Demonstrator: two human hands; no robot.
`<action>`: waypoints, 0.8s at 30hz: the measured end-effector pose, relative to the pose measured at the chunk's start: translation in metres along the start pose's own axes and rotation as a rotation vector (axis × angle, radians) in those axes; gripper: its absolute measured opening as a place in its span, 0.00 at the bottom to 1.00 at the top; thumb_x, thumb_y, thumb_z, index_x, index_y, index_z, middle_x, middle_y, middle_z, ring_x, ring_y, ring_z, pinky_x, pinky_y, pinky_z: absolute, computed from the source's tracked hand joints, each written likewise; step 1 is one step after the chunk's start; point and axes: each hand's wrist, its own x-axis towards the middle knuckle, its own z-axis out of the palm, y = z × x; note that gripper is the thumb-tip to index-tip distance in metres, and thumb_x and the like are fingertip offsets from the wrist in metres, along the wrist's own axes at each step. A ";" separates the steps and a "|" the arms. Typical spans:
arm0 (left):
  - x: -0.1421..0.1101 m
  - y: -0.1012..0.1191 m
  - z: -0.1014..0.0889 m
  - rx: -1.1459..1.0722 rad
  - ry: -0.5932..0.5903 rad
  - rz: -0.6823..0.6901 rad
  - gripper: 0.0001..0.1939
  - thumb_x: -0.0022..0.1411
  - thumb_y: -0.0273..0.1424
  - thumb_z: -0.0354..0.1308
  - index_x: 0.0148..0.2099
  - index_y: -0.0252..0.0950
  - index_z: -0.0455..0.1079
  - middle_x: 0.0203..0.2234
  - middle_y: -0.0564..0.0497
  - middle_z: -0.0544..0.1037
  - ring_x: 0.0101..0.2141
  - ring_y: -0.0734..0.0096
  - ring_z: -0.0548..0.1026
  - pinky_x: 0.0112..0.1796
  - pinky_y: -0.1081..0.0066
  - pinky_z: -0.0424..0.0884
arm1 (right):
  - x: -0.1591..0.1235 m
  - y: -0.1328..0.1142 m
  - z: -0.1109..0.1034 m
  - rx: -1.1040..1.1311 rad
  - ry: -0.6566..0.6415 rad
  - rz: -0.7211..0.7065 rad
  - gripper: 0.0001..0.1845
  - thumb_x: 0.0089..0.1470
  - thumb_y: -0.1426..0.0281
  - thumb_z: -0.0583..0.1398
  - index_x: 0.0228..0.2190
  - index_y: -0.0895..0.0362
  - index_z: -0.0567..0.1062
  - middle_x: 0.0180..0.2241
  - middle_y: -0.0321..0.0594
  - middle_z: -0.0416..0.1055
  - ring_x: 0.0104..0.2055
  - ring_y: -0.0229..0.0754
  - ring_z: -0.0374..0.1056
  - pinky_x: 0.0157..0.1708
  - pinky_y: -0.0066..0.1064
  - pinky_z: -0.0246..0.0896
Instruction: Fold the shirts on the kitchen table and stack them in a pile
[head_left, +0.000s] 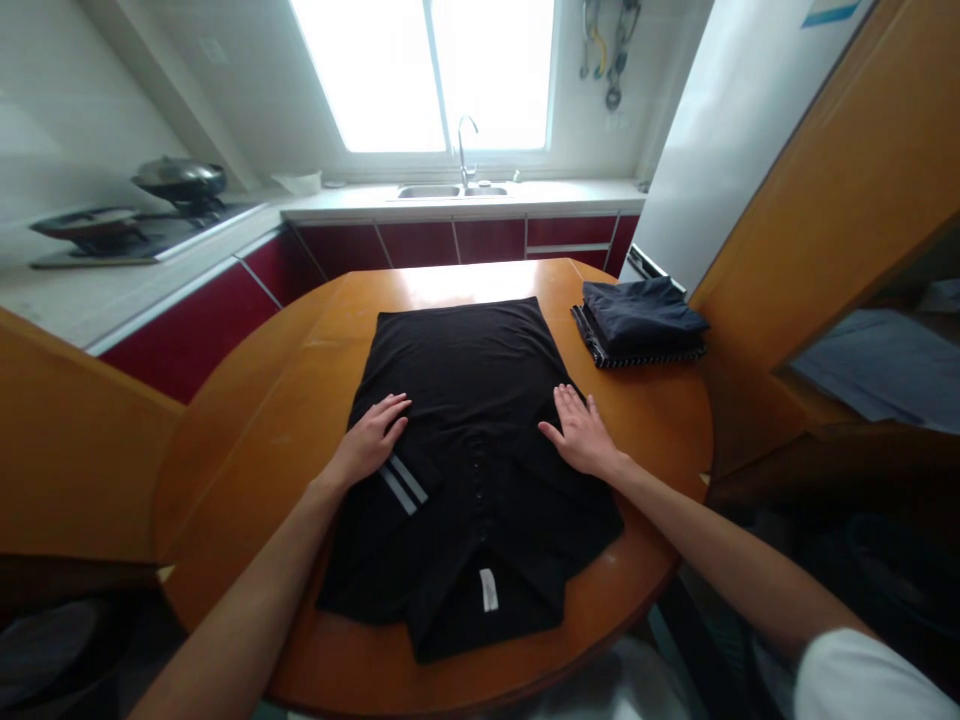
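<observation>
A black buttoned shirt (465, 370) lies spread on the wooden table (247, 440), its collar and white label (489, 590) toward me and its hem toward the window. One sleeve, with two pale stripes (403, 484) near its cuff, is folded in across the front on the left. My left hand (370, 435) rests flat on the shirt's left side, just above those stripes, fingers stretched out. On the opposite edge my right hand (581, 428) presses flat with its fingers extended. Neither hand grips the fabric.
A stack of folded dark clothes (641, 318) sits at the table's far right. Behind the table runs a counter with a sink (429, 191) and faucet (463, 150). Pans (180, 180) stand on the stove at left. A white fridge (739, 130) rises at right.
</observation>
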 end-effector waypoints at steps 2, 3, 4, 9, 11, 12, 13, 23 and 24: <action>0.000 -0.001 0.000 -0.002 -0.007 0.008 0.33 0.69 0.52 0.40 0.63 0.36 0.66 0.65 0.45 0.65 0.66 0.56 0.59 0.65 0.54 0.53 | -0.002 0.010 0.000 -0.010 0.002 0.021 0.42 0.66 0.47 0.43 0.69 0.61 0.49 0.70 0.53 0.44 0.73 0.53 0.37 0.69 0.55 0.28; 0.000 -0.002 0.001 -0.002 -0.008 0.012 0.33 0.70 0.52 0.40 0.63 0.36 0.66 0.65 0.45 0.64 0.66 0.57 0.59 0.65 0.54 0.53 | -0.003 0.015 -0.001 -0.015 0.002 0.026 0.42 0.66 0.47 0.43 0.69 0.61 0.50 0.71 0.52 0.44 0.73 0.52 0.37 0.69 0.55 0.28; 0.000 -0.003 0.001 -0.002 -0.009 0.014 0.33 0.70 0.52 0.40 0.63 0.36 0.66 0.65 0.45 0.64 0.66 0.57 0.58 0.65 0.54 0.53 | -0.004 0.019 -0.002 -0.020 0.002 0.030 0.41 0.66 0.47 0.42 0.69 0.61 0.52 0.71 0.52 0.44 0.73 0.52 0.38 0.69 0.55 0.28; 0.000 -0.005 0.002 -0.016 -0.008 0.024 0.34 0.70 0.52 0.39 0.63 0.34 0.66 0.65 0.44 0.64 0.66 0.56 0.58 0.66 0.55 0.51 | -0.002 0.045 -0.005 -0.004 0.082 0.103 0.38 0.68 0.51 0.41 0.67 0.63 0.57 0.69 0.53 0.48 0.72 0.53 0.41 0.69 0.55 0.32; 0.000 -0.005 0.001 -0.031 -0.004 0.021 0.34 0.70 0.51 0.39 0.63 0.34 0.66 0.65 0.44 0.65 0.66 0.58 0.58 0.66 0.56 0.52 | 0.004 0.058 -0.005 0.073 0.164 0.178 0.36 0.68 0.54 0.39 0.65 0.63 0.60 0.68 0.54 0.51 0.72 0.52 0.43 0.68 0.54 0.35; 0.001 -0.004 0.000 -0.040 -0.002 0.016 0.33 0.70 0.51 0.39 0.63 0.34 0.66 0.64 0.44 0.65 0.66 0.58 0.59 0.66 0.55 0.52 | 0.008 0.064 -0.005 0.128 0.210 0.216 0.35 0.69 0.56 0.38 0.65 0.64 0.61 0.68 0.53 0.53 0.71 0.51 0.45 0.68 0.52 0.38; 0.001 -0.003 0.000 -0.049 0.002 0.009 0.33 0.70 0.51 0.39 0.63 0.35 0.66 0.64 0.44 0.66 0.66 0.58 0.59 0.66 0.55 0.52 | 0.012 0.069 -0.005 0.186 0.253 0.248 0.35 0.68 0.57 0.38 0.64 0.64 0.62 0.67 0.53 0.55 0.71 0.50 0.46 0.68 0.50 0.41; 0.000 -0.002 -0.001 -0.052 0.006 0.020 0.31 0.71 0.48 0.41 0.63 0.34 0.67 0.64 0.44 0.66 0.65 0.58 0.60 0.66 0.55 0.52 | 0.063 0.050 -0.011 0.174 0.153 -0.050 0.28 0.67 0.63 0.46 0.61 0.59 0.68 0.65 0.47 0.61 0.69 0.47 0.53 0.67 0.45 0.48; -0.001 -0.003 0.000 -0.047 0.002 0.017 0.31 0.71 0.48 0.41 0.63 0.35 0.66 0.65 0.45 0.65 0.66 0.58 0.59 0.66 0.55 0.52 | 0.071 0.049 -0.013 0.137 0.153 -0.033 0.26 0.66 0.65 0.46 0.59 0.59 0.71 0.63 0.46 0.65 0.66 0.47 0.58 0.65 0.44 0.52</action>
